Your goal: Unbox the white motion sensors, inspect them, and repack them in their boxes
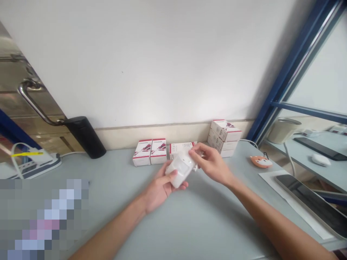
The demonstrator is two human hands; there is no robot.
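Two sets of fingers grip our white device (182,169): our left hand (159,191) cradles its lower part, our right hand (210,162) pinches its top, above the table (206,224), in front of white-and-red boxes (158,151).

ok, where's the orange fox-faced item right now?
Head view, right side: orange item on the grey table, between stacked boxes and black flat device.

White plastic device (182,169) w/ rounded corners & approx. rect. front panel, held tilted above grey tabletop (206,224)
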